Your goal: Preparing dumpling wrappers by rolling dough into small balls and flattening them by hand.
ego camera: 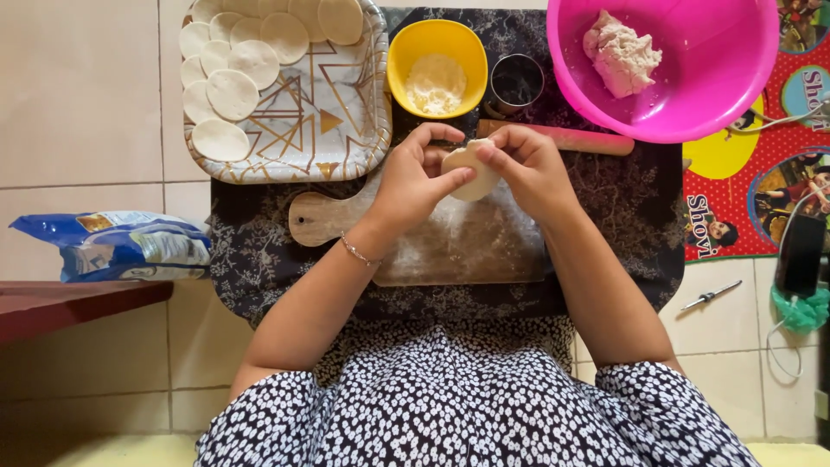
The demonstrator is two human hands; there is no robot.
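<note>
Above the wooden board (450, 246), in the head camera's view, both hands meet around one small piece of dough (473, 172). The left hand (418, 179) pinches its left edge, thumb laid across the front; the right hand (529, 164) grips the other side, so the fingers of both hands are closed on the dough and hold it just clear of the board. A thin bracelet (358, 252) circles the left wrist.

The board is dusted with flour and lies on a dark flowered cloth (251, 251) spread over a tiled floor (78, 95). One wooden rolling pin (579, 138) lies just behind the hands. Beyond it stand one yellow bowl (437, 39) of flour, one small round metal cup (516, 84) beside it, and one large pink bowl (692, 78) holding a single lump of dough (621, 54).

To the left sits one patterned tray (337, 130) carrying flat round dough discs (232, 93); about eleven show, the farthest cut off by the picture's edge.

One blue plastic bag (117, 246) lies on the tiles at the left. At the right lie one bright printed mat (761, 173), one small metal tool (711, 295), and one dark phone (800, 255) with white cables.
</note>
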